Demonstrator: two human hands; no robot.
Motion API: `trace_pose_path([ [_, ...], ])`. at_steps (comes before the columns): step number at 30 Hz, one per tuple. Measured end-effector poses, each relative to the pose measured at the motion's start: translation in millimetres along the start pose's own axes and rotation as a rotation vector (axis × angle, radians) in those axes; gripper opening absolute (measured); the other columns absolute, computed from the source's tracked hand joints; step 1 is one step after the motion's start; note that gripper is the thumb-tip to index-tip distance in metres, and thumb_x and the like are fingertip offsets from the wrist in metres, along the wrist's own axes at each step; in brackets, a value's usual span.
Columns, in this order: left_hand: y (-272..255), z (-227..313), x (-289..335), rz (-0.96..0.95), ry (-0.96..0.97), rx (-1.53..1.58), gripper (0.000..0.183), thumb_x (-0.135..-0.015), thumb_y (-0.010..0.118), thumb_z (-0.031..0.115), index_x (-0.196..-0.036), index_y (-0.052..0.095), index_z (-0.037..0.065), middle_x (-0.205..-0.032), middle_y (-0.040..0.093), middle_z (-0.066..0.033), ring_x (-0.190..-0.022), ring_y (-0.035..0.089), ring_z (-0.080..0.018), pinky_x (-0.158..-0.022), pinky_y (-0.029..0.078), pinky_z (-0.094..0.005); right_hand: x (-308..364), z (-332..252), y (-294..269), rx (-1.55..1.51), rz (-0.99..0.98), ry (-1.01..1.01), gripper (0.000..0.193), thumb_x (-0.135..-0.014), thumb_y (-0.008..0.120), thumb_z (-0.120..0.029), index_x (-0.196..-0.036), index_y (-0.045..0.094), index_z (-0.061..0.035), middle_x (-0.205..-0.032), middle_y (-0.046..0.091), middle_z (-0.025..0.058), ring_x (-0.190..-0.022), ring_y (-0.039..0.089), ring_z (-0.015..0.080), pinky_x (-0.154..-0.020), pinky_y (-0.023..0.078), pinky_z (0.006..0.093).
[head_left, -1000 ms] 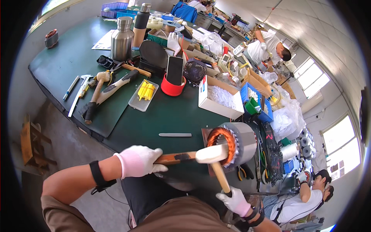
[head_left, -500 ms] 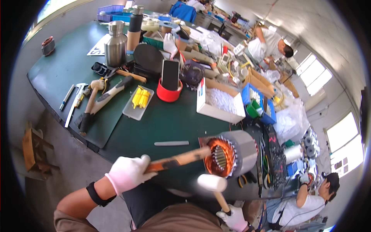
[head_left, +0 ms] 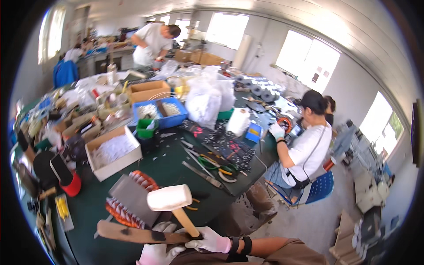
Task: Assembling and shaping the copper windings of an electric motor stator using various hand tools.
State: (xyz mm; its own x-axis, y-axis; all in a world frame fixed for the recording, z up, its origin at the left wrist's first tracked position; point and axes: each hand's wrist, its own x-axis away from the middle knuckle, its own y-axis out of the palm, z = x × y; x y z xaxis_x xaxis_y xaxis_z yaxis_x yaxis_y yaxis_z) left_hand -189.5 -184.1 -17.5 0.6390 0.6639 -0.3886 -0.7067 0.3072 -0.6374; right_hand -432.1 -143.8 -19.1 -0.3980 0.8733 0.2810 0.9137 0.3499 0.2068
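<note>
In my gloved right hand (head_left: 211,240) is the wooden handle of a white-headed mallet (head_left: 169,198), its head raised in front of me. My gloved left hand (head_left: 160,252) is closed around a flat wooden stick (head_left: 128,232) with dark patches. The stick's right end meets my right hand, so the two hands are close together. Just beyond the stick lies a motor stator (head_left: 134,198), a grey metal cylinder with orange copper windings at both ends. The mallet head hides part of the table beside it.
An open box of white slips (head_left: 113,152), a blue bin (head_left: 160,115) and a green bin (head_left: 145,128) stand beyond the stator. Scissors and pliers (head_left: 216,165) lie to the right. A red holder with a phone (head_left: 70,185) is left. A seated co-worker (head_left: 304,145) works at right.
My view has swung to the right. The left hand has brought the stick away from the stator's opening and next to the right hand, which has come up with the mallet. The stator appears turned.
</note>
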Motion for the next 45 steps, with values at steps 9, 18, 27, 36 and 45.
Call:
trace_pose_path([
  [9,28,-63,-8,-0.061,-0.137,-0.782,0.062,-0.097,0.068,0.037,-0.146,0.052,0.002,-0.118,0.069,-0.0188,-0.091,0.071,-0.0338,-0.075,0.059,-0.0448,-68,17,-52,-0.383,0.327,-0.228,0.03,-0.101,0.072,-0.02,-0.12,0.067,0.0023,-0.09,0.065,-0.0016,-0.079,0.059,0.0075,-0.073,0.048,0.0249],
  [18,-78,12,34,0.677,-0.366,-0.34,0.015,-0.097,0.066,0.011,-0.1,0.072,-0.002,-0.094,0.073,-0.0161,-0.09,0.069,-0.0325,-0.088,0.053,-0.0426,-49,-15,-136,-0.269,0.475,-0.361,0.039,-0.095,0.076,-0.01,-0.128,0.064,0.0065,-0.092,0.073,0.0058,-0.074,0.071,0.0142,-0.067,0.06,0.0276],
  [27,-124,-58,-47,0.792,-0.668,0.567,0.042,-0.11,0.057,0.033,-0.119,0.073,-0.005,-0.1,0.074,-0.003,-0.088,0.063,-0.0066,-0.08,0.051,-0.0249,-32,10,-135,-0.012,0.443,-0.188,0.042,-0.091,0.078,-0.008,-0.129,0.065,0.0041,-0.083,0.066,0.001,-0.061,0.061,0.0073,-0.051,0.05,0.0228],
  [36,-91,-70,-15,0.971,-0.5,0.201,0.043,-0.113,0.046,0.036,-0.118,0.064,-0.003,-0.103,0.065,-0.0015,-0.094,0.056,-0.0087,-0.085,0.047,-0.0258,-13,-13,-136,0.044,0.448,-0.08,0.045,-0.089,0.075,-0.007,-0.131,0.065,0.006,-0.077,0.064,-0.0001,-0.057,0.057,0.0053,-0.051,0.048,0.0217],
  [45,53,21,-123,0.082,0.252,-0.733,0.019,-0.082,0.069,0.02,-0.098,0.072,0.011,-0.095,0.068,-0.0068,-0.089,0.068,-0.028,-0.085,0.056,-0.0441,9,-8,-132,0.383,0.206,-0.012,0.048,-0.086,0.085,-0.021,-0.124,0.07,0.0029,-0.079,0.072,0.0114,-0.074,0.071,0.018,-0.07,0.056,0.034],
])
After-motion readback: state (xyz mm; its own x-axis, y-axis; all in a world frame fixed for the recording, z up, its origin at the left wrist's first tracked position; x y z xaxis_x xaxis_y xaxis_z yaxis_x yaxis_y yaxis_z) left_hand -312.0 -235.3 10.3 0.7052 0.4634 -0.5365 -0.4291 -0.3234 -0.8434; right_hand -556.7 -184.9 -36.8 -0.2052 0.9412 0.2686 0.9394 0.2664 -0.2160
